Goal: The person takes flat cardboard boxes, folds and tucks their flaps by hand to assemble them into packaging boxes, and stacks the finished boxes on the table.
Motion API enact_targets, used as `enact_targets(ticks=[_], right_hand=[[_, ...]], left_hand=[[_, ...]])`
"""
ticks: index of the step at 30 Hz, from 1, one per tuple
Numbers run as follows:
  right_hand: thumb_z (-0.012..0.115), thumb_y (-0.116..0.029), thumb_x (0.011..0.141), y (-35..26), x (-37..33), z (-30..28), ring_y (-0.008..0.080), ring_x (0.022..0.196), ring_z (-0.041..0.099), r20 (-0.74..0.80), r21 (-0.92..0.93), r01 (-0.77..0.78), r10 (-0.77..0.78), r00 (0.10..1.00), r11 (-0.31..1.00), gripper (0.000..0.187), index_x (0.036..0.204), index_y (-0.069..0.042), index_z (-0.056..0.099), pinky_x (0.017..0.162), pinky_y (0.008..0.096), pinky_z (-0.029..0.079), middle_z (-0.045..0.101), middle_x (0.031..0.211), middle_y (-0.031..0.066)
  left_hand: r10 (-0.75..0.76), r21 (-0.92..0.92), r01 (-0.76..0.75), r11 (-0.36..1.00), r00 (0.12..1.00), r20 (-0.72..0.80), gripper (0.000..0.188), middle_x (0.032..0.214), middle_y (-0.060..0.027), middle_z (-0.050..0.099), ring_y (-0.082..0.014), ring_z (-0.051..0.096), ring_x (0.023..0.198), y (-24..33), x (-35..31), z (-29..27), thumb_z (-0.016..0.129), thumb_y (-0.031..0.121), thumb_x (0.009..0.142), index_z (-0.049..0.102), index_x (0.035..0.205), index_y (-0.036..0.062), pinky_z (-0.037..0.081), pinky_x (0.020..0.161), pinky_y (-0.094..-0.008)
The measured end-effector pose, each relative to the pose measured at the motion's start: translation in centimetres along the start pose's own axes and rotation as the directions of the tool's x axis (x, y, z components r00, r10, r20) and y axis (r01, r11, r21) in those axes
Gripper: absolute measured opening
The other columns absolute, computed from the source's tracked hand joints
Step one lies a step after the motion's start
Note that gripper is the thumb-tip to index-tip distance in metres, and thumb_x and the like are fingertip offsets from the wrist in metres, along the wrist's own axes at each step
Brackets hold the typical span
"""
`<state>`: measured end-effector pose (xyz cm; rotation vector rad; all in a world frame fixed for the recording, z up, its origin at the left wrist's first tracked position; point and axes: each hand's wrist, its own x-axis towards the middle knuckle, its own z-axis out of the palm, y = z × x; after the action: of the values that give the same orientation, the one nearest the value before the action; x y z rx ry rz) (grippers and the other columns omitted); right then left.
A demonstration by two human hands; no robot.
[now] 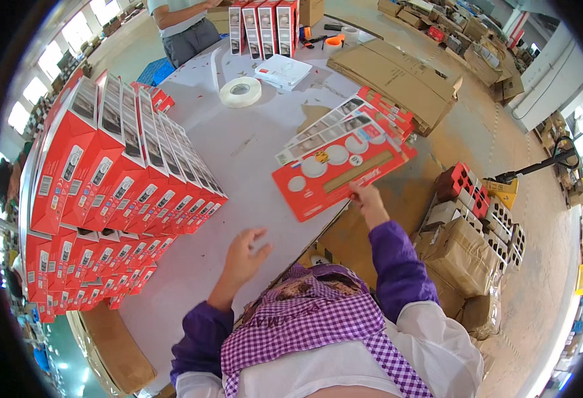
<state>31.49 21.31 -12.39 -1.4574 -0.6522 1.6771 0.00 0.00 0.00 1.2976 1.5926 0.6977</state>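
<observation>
My right hand (pixel 369 203) pinches the near edge of a flat red carton (pixel 336 170), which has pale round pictures and a brown strip on its face. That carton lies partly over other flat printed cartons (pixel 378 106) at the table's right edge. Nothing is in my left hand (pixel 244 257), held over the near part of the table with its fingers apart. To its left, rows of upright red-and-white boxes (pixel 116 179) stand stacked in two layers. How far the lower layer reaches behind is hidden.
The pale table (pixel 238 166) carries a roll of white tape (pixel 240 92), a white booklet stack (pixel 283 71), several upright boxes (pixel 263 30) and an orange tape roll (pixel 334 42). Flattened brown cardboard (pixel 397 79) overhangs the far right. Brown cartons (pixel 464 259) stand right. Another person (pixel 185 30) stands far left.
</observation>
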Motion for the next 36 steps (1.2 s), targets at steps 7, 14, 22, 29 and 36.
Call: enact_targets(ticks=[7,14,22,29,36], right_hand=[[0.069,-0.017,0.087,8.3,-11.9,5.8,0.0086,0.062,0.053,0.313,0.136,0.005,-0.048,0.949,0.991,0.015,0.099,-0.01,0.063,0.054,0.0244,0.042,0.063,0.08,-0.0024],[0.064,-0.018,0.091,9.2,-16.9,9.0,0.0123,0.063,0.06,0.602,-0.262,-0.002,0.165,0.781,0.965,0.017,0.097,-0.003,0.064,0.055,0.0276,0.049,0.065,0.08,0.003],[0.056,-0.009,0.093,-4.6,-18.7,13.5,0.0153,0.074,0.066,0.536,-0.127,0.668,-0.516,0.668,0.733,0.031,0.121,0.002,0.051,0.06,0.0271,0.051,0.065,0.103,0.0106],[0.06,-0.01,0.09,-0.4,-18.4,17.6,0.0187,0.077,0.066,0.685,-0.024,0.177,-0.113,0.72,0.984,0.04,0.126,0.002,0.049,0.063,0.0279,0.052,0.059,0.12,0.0137],[0.063,-0.011,0.086,2.4,-17.3,15.7,0.0141,0.067,0.061,0.67,-0.182,0.17,-0.004,0.742,0.968,0.02,0.104,-0.002,0.06,0.055,0.0246,0.049,0.064,0.093,0.0065]], left_hand=[[0.642,0.706,-0.306,0.639,0.718,-0.269,0.072,0.118,-0.0226,0.058,-0.037,0.053,0.111,3.5,9.8,-2.0,0.078,0.027,0.072,0.044,0.128,-0.0017,0.041,0.095,-0.0453],[0.322,0.303,-0.242,0.922,0.914,-0.248,0.053,0.098,-0.0205,0.063,-0.04,0.062,0.088,5.7,9.1,-7.7,0.073,0.028,0.078,0.051,0.121,0.0048,0.049,0.072,-0.0438],[0.62,0.805,-0.166,0.569,0.73,-0.287,0.038,0.087,-0.0132,0.064,-0.0303,0.064,0.079,6.2,-4.3,-8.5,0.07,0.021,0.079,0.056,0.112,0.0059,0.049,0.063,-0.0401],[0.522,0.84,-0.115,0.53,0.825,-0.217,0.033,0.088,-0.0101,0.064,-0.0288,0.064,0.08,-2.2,-8.8,-6.6,0.06,0.017,0.084,0.055,0.115,0.0045,0.049,0.067,-0.042],[0.388,0.9,0.001,0.436,0.902,-0.189,0.05,0.105,-0.0095,0.064,-0.024,0.064,0.091,-2.3,-10.2,-3.7,0.052,0.018,0.085,0.047,0.133,0.006,0.05,0.075,-0.0372]])
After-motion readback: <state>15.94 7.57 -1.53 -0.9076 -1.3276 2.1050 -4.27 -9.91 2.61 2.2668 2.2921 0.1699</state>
